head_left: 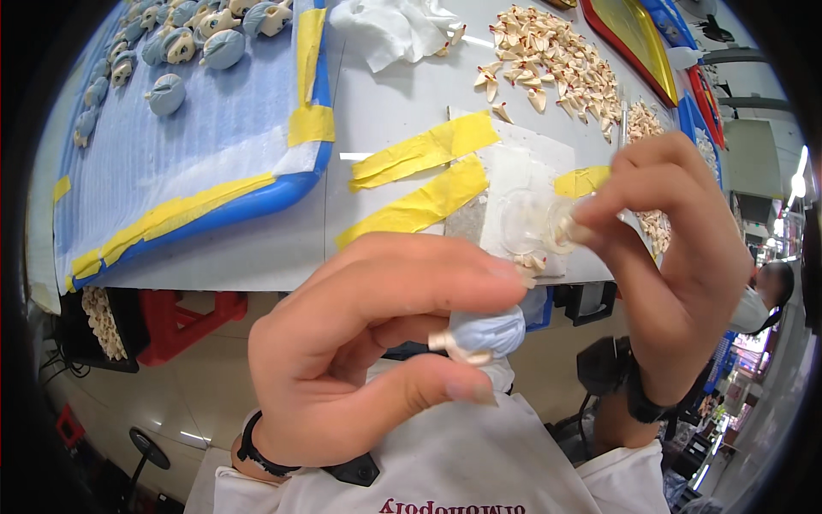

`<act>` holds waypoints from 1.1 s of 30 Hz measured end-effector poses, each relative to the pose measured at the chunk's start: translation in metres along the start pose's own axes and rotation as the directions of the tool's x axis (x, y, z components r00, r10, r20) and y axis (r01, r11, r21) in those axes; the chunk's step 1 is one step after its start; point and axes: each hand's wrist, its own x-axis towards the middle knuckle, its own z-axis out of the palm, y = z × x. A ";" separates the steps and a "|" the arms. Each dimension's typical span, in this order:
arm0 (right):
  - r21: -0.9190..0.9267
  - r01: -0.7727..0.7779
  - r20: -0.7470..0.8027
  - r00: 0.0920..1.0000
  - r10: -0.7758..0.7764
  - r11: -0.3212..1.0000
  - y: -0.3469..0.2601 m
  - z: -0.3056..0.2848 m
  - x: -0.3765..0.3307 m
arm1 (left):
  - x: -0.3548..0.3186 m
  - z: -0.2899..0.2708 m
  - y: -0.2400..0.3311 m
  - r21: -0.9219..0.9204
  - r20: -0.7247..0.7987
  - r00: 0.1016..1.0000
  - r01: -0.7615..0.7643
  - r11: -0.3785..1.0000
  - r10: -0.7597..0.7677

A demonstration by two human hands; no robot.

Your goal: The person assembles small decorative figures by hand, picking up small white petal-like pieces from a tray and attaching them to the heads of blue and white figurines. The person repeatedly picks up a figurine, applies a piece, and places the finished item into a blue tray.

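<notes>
My left hand [368, 343] is closed around a small doll head [497, 332] with light blue hair, held between thumb and fingers just off the table's near edge. A pale stub sticks out of the head on its left side. To the right, my right hand [672, 231] is pinched over a clear round dish [520, 218] on a white pad. A tiny pale bit shows at its fingertips, too small to make out. Beside the dish, close to my left fingertips, lies a small cream pointed piece [531, 260].
A blue tray [282, 193] lined with padded sheet and yellow tape holds several blue-haired doll heads [224, 50] at left. Cream pointed pieces with red marks [548, 56] are heaped at the back right. White cloth [385, 30] and a gold tray [629, 38] lie behind.
</notes>
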 end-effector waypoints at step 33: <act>-0.151 -0.067 0.154 0.984 0.090 0.986 0.091 -0.016 0.035 | 0.003 -0.002 -0.003 0.224 0.007 0.986 -0.164 0.961 0.166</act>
